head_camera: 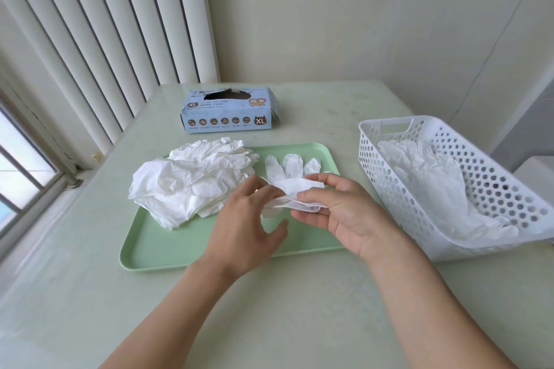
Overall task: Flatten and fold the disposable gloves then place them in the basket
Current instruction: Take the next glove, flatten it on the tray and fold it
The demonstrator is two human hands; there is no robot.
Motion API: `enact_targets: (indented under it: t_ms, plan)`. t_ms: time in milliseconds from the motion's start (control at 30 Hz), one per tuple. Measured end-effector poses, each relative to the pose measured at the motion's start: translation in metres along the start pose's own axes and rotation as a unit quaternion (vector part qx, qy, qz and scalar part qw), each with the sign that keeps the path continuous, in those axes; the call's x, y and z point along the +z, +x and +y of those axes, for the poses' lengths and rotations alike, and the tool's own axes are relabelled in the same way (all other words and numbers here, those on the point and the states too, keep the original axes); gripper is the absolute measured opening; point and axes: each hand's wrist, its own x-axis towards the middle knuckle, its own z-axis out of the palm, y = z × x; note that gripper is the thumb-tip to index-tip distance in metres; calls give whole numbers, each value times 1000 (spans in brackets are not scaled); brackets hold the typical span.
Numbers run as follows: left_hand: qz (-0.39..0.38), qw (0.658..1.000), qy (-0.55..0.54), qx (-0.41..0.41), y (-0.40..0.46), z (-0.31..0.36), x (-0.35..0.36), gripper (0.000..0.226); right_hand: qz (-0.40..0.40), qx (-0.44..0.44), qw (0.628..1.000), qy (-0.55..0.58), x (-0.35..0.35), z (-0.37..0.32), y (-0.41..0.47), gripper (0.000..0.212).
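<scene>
Fingers [311, 195] of the right hand [344, 213] curl round the cuff end of one white glove [289, 177], thumb on top, pinching the folded edge. Fingers of the left hand [248, 225] are loosely bent and touch the same glove at its near edge; whether they truly grip it cannot be told. That glove lies partly on the green tray [186, 249], its cuff lifted and doubled back, three of its finger tubes plainly showing and pointing away from the person. Just beside it, on the tray's left part, sits one crumpled pile [192, 180] of white gloves; their number cannot be counted. To the right, apart from the tray, stands one white perforated basket [389, 189] with flattened gloves [431, 183] inside, number unclear. Behind the tray lies one blue glove box [229, 112], opened on top, marked XL. All rest on the pale bench [299, 308].
</scene>
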Motion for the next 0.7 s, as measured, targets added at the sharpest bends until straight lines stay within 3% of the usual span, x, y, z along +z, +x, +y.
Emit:
enact_targets:
  t_ms: [133,200,267,333,400,467,567,700]
  plan:
    - [78,991,-107,13,20,13,-22,10,-28,-2,1000,11,7,-26,-14,39]
    - [71,977,-202,-18,37,27,-42,13,-50,-28,998,-15,9,-45,-23,44]
    - [37,951,-300,-59,53,44,-65,19,-45,-105,986,-124,8,-69,-34,60]
    - [-5,922,-378,-88,69,57,-83,28,-25,-212,928,-306,7,-94,-42,80]
    - [-36,907,-410,-94,85,69,-99,35,-47,-261,865,-426,14,-110,-44,91]
    - [-48,901,-421,-90,97,78,-108,40,-85,-276,866,-409,23,-118,-39,75]
    - [-45,909,-403,-90,105,85,-116,43,-105,-268,919,-270,29,-125,-35,30]
    - [-17,916,-385,-112,107,94,-121,40,-116,-290,931,-188,24,-139,-40,29]
